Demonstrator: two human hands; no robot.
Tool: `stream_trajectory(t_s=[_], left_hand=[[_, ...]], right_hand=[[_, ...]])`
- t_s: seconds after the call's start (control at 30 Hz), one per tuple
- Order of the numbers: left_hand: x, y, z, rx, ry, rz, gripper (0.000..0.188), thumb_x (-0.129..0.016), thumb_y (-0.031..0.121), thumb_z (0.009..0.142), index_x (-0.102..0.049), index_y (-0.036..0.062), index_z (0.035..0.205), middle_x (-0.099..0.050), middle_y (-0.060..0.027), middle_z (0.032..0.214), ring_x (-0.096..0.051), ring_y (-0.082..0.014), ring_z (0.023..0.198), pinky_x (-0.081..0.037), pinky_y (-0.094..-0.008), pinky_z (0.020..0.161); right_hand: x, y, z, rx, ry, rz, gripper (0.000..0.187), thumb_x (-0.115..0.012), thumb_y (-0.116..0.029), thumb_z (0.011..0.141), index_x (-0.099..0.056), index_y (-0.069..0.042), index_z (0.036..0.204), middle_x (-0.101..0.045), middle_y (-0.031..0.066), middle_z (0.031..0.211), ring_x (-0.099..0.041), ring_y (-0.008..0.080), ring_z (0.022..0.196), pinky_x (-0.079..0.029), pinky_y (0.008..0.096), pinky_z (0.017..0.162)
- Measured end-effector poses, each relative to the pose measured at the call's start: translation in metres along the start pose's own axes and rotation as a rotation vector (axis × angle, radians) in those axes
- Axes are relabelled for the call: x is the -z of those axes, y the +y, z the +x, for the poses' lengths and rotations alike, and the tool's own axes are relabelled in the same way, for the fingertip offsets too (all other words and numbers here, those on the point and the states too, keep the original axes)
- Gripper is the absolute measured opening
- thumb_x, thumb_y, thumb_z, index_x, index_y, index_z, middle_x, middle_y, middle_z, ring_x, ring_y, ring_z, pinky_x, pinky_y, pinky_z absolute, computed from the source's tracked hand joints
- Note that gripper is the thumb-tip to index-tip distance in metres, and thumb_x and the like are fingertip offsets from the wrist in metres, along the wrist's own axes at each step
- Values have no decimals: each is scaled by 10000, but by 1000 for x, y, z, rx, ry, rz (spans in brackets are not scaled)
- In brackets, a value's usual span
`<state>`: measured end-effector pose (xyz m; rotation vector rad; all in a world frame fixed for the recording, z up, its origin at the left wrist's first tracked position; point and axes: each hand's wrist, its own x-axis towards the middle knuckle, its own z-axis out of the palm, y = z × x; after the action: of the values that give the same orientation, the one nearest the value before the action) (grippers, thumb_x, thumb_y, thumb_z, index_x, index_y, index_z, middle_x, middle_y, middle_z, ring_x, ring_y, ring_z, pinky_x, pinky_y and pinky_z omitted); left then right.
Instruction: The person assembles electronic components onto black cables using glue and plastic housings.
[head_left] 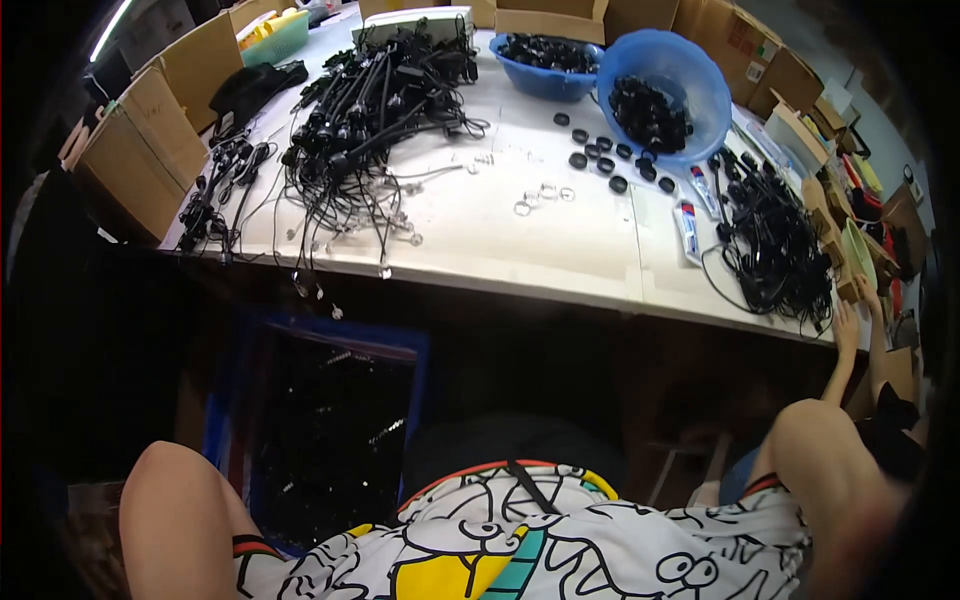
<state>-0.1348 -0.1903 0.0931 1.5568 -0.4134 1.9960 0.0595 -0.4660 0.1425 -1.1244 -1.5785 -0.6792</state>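
Neither of my hands is in view. My left arm (172, 500) shows at the lower left, bent, with a patterned short sleeve behind it. On the lower right my right arm (825, 450) is bent as well and blurs toward the rim. Both arms are apart from the table (480, 255) in front of me. On it, left of centre, lies a big heap of black cables (370, 110) with small clear end pieces hanging over the front edge. Several black rings (605, 165) and a few clear rings (548, 192) lie loose toward the middle and right.
A blue basin (550, 80) and a tilted blue basin (712, 95) hold black parts. Two tubes (688, 235) lie beside another black cable pile (770, 240). Cardboard boxes (140, 150) line the edges. A blue-rimmed crate (418, 390) stands below. A co-worker's hands (847, 325) are at right.
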Motion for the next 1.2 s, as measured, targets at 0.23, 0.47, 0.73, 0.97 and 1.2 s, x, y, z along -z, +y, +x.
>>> stream_trajectory(t_s=[0.23,0.47,0.73,0.97,1.2], left_hand=[[-3,-49,-1,-42,42,0,497,-518,362,838,-442,-45,1112,-457,-174,1163,-423,-223,1100,-337,-323,921],[-11,-198,-81,568,-599,598,333,-593,181,803,-499,10,1073,-504,-139,1097,-472,-253,1009,-373,-336,850],[-3,-259,-127,538,-1029,1080,375,-644,350,728,-560,64,955,-547,-116,924,-545,-305,846,-437,-384,731],[13,-278,-120,878,-808,691,303,-590,300,787,-584,9,874,-557,-76,682,-548,-201,645,-429,-312,586],[19,-241,-73,1335,-283,-80,255,-517,281,863,-542,29,838,-429,36,617,-356,-53,479,-270,-192,438]], right_hand=[[-92,115,-35,-278,240,322,289,-487,-65,815,-528,-43,1101,-470,124,1224,-442,215,1134,-414,321,872],[-136,200,-129,-504,34,-216,238,-500,56,775,-590,-42,972,-602,110,969,-570,233,917,-451,290,779],[-134,195,-119,-532,-24,-106,242,-517,97,723,-620,-51,885,-615,90,893,-583,223,819,-473,269,695],[-125,129,-86,-274,-70,281,263,-507,109,706,-626,-51,877,-620,89,897,-590,210,801,-478,283,691],[-94,35,-27,-55,-217,976,147,-506,-83,830,-596,-3,915,-593,164,933,-576,264,878,-468,405,717]])
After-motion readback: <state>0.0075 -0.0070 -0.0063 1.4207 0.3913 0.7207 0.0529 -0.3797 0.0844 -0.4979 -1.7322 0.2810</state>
